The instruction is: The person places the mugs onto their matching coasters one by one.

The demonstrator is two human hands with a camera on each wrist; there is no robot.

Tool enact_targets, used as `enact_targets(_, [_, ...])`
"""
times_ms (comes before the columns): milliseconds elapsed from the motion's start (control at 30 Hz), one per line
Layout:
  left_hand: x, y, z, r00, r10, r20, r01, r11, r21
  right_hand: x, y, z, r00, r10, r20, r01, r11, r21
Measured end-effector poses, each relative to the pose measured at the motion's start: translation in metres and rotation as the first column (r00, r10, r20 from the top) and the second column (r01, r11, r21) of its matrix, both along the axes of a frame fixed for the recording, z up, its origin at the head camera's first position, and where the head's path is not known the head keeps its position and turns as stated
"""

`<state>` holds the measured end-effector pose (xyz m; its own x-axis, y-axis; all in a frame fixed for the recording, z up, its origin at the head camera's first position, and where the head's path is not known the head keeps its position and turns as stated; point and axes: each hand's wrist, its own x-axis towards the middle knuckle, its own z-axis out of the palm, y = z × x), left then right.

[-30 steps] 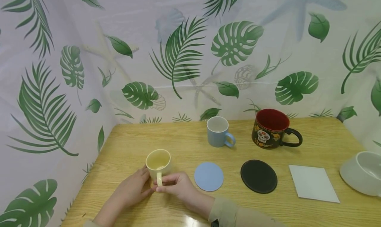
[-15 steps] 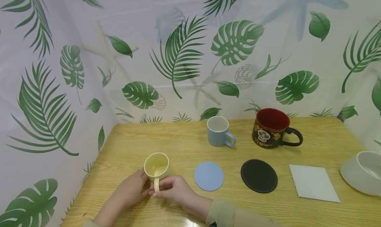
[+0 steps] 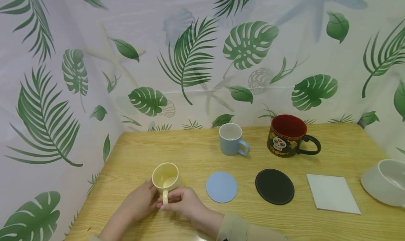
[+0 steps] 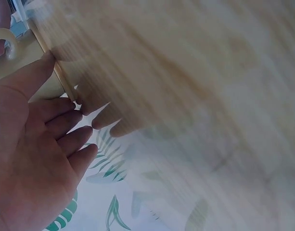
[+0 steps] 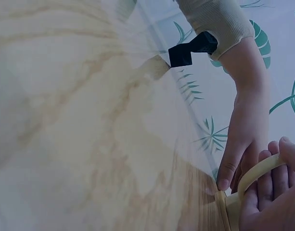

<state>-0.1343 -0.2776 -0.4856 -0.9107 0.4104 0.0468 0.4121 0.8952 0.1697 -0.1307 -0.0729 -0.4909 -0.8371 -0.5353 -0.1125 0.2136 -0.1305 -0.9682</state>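
Note:
A pale yellow mug [image 3: 165, 179] stands at the left of the wooden table, its handle towards the person. Beneath it a thin coaster [image 4: 64, 79] shows edge-on in the left wrist view. My right hand [image 3: 186, 201] grips the mug's handle [image 5: 260, 171] between thumb and fingers. On the other side, my left hand [image 3: 139, 201] lies beside the mug's base, its thumb and fingertips touching the coaster's edge, fingers fairly straight. The mug hides most of the coaster.
Right of the hands lie a blue round coaster [image 3: 221, 187], a black round coaster [image 3: 274, 186] and a white square coaster [image 3: 333, 193]. Behind them stand a blue mug [image 3: 229, 144] and a black skull mug [image 3: 283, 142]. A white mug [image 3: 381, 184] sits at the right edge.
The yellow mug has come slightly nearer the person and to the left, with the right hand on its handle. The left hand stays beside the base. The other mugs stay put.

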Motion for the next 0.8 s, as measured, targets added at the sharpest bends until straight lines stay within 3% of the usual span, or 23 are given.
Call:
enact_targets(233, [0.004,0.005,0.006,0.997,0.028,0.07,-0.028,1.0,-0.007,0.006,-0.003,0.001,0.998,-0.055,-0.003,0.055,0.998,-0.011])
enact_targets(800, [0.005,0.003,0.004,0.998,0.021,0.065,-0.019,1.0,-0.021,0.011,-0.01,-0.002,0.996,-0.084,0.02,0.085,0.996,-0.03])
